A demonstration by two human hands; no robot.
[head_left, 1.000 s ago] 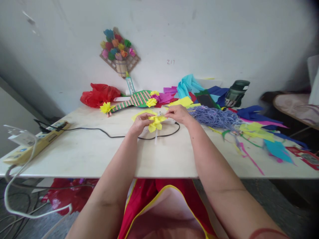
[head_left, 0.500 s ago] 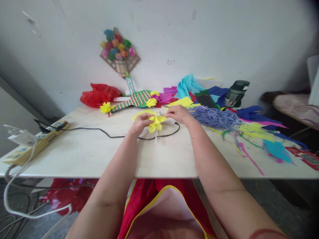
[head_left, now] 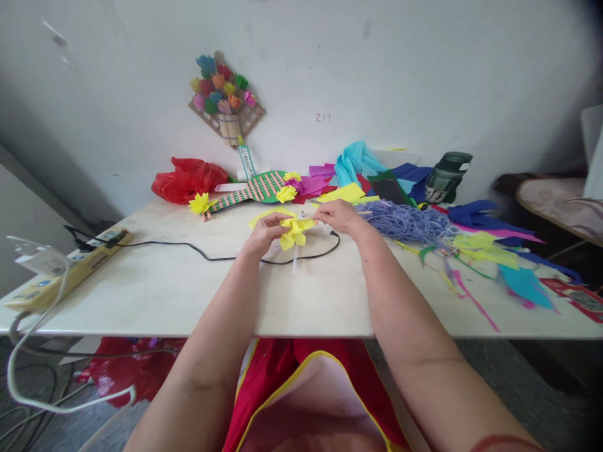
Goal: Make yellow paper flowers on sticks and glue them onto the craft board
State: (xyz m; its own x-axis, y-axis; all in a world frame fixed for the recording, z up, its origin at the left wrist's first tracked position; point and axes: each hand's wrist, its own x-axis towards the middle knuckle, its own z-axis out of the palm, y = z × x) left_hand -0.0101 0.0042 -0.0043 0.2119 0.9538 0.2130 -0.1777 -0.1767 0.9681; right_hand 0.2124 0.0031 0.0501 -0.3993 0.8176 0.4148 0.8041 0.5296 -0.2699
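Observation:
My left hand (head_left: 267, 233) pinches a yellow crepe-paper flower (head_left: 294, 233) between thumb and fingers, just above the table. On the flower's other side, my right hand (head_left: 337, 215) is closed on a thin stick (head_left: 365, 213); its pale end pokes out beyond the knuckles. The stick's other end points toward the flower, too small to make out clearly. Under the flower stands a whitish, narrow piece (head_left: 295, 257), blurred. Flat yellow paper (head_left: 259, 217) lies behind my left hand. A black cable (head_left: 207, 256) runs beneath both hands.
Behind lies a green, pink-striped lute-shaped craft (head_left: 264, 187) with paper flowers. To the right are a purple yarn heap (head_left: 405, 221), coloured paper scraps (head_left: 525, 285) and a dark bottle (head_left: 448, 177). A power strip (head_left: 70, 276) sits left; a red plastic bag (head_left: 188, 181) is at the back.
The stick's end now shows to the right of my right hand. Between the hands, the flower's right edge looks a little lower. My left hand has barely moved.

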